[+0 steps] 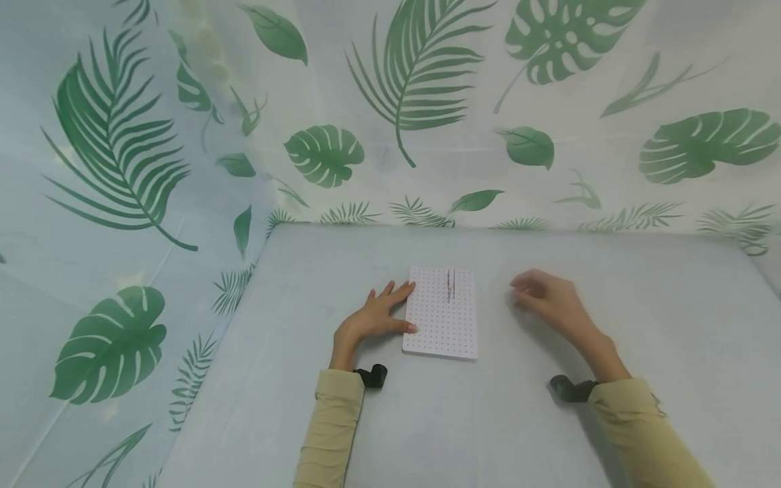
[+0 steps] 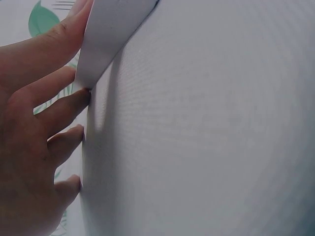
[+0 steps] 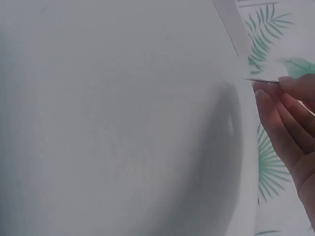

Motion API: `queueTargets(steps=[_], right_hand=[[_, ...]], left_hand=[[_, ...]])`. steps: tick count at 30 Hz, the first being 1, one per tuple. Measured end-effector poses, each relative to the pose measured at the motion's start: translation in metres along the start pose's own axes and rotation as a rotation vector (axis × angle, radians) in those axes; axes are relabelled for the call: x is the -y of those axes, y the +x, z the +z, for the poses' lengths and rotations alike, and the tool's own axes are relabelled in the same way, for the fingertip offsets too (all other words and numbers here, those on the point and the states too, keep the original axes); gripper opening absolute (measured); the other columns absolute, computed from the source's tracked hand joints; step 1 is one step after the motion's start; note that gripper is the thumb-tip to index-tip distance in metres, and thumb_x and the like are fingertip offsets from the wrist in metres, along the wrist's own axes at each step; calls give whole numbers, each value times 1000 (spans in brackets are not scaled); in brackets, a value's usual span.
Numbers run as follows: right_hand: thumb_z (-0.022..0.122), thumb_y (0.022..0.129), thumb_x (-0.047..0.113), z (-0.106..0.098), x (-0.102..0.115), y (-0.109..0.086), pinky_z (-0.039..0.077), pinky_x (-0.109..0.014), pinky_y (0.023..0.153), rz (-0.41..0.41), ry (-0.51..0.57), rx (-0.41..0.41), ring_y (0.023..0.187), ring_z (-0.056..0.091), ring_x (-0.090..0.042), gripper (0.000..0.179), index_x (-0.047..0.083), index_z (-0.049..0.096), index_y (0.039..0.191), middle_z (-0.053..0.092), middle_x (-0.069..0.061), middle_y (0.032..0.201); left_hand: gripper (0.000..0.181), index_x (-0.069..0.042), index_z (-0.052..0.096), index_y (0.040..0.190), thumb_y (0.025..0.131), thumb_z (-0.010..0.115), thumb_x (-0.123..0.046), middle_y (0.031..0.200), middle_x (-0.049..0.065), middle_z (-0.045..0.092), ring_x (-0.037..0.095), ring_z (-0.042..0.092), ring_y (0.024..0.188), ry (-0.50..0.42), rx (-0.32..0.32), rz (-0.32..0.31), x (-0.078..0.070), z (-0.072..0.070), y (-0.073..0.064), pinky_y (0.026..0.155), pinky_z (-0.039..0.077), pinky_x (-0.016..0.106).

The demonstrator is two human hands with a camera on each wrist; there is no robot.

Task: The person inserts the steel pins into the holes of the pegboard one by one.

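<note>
A white board (image 1: 441,332) with rows of small holes lies on the table. Several thin dark pins (image 1: 451,285) stand in its upper part. At the board's left edge my left hand (image 1: 375,316) has its fingers spread, with thumb and forefinger touching the board. In the left wrist view, the thumb (image 2: 59,42) lies along the board's pale side (image 2: 106,42). To the right of the board, my right hand (image 1: 552,298) is raised above the table. It pinches a thin metal pin (image 3: 258,80) between thumb and fingertips, its tip pointing out toward the board's side.
The pale table (image 1: 488,427) has its far edge against a white curtain (image 1: 451,176) printed with green leaves. Another leaf-printed curtain (image 1: 201,285) hangs along the left side. A dark wrist camera (image 1: 375,376) sits at the left cuff, and another (image 1: 570,388) at the right.
</note>
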State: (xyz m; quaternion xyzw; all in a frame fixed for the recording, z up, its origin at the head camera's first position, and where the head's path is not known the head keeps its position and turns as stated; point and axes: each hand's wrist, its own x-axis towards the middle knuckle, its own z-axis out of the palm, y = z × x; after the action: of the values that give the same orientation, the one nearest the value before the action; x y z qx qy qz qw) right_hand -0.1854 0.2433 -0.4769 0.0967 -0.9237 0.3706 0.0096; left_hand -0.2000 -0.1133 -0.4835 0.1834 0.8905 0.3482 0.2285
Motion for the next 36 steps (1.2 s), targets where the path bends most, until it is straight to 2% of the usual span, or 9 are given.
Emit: queueTargets(steps=[16,24,31,36], right_hand=[[74,92,4,22,23,21,51,-17,63,-67,43,-20,76,73,-19,21,1,70,112,77,-13,91],[74,92,2,31,36,30,50,-12,67,-80,74,-42,84,76,-28,23,-1,70,115,78,-17,98],[75,91,1,40,46,33,53,-9,71,-80,161,-53,86,77,-28,18,-1,70,108,77,-18,99],[76,90,-1,45,52,34,55,-10,72,-102,212,-30,84,77,-27,16,0,71,105,77,-17,97]], left_hand=[[94,-18,24,165,90,79,-33,172,1,19,24,2,162,11,14,1,2,0,3,131,-8,48],[94,-18,24,165,90,79,-33,172,2,19,24,2,162,8,12,2,3,0,3,131,-8,49],[94,-19,25,165,90,80,-32,172,1,20,23,2,162,6,9,-8,2,0,3,131,-8,48],[94,-19,25,165,90,80,-32,172,1,20,23,3,162,7,9,-9,1,-1,2,131,-7,48]])
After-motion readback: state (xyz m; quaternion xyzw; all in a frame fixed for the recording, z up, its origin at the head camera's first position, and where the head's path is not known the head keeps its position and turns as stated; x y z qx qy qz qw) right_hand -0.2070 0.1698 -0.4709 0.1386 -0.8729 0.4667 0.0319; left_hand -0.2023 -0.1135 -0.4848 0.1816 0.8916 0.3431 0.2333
